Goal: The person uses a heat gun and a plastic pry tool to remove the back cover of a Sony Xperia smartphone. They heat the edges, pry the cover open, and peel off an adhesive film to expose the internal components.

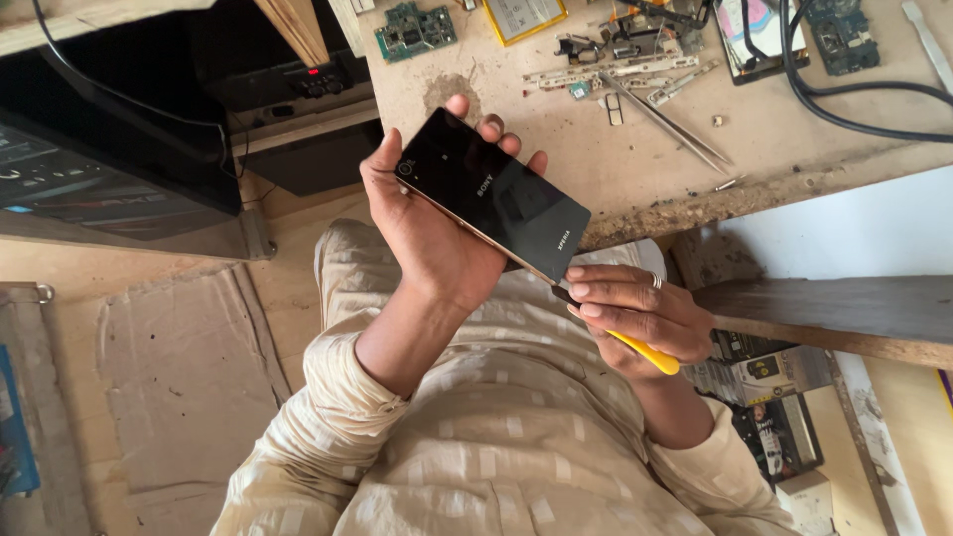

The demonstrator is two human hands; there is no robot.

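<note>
My left hand (422,223) grips a black glossy smartphone (493,194), back face up, tilted over my lap just below the workbench edge. My right hand (635,313) holds a yellow-handled tool (650,354), its tip pressed at the phone's lower corner edge. A ring sits on one finger of the right hand. The tool's tip is hidden between my fingers and the phone.
The worn wooden workbench (645,189) carries metal tweezers (665,119), circuit boards (415,30), a second opened phone (754,40), black cables (844,99) and small parts. Black equipment (119,119) stands at the left. Small boxes (774,407) lie at the lower right; cardboard (179,377) covers the floor.
</note>
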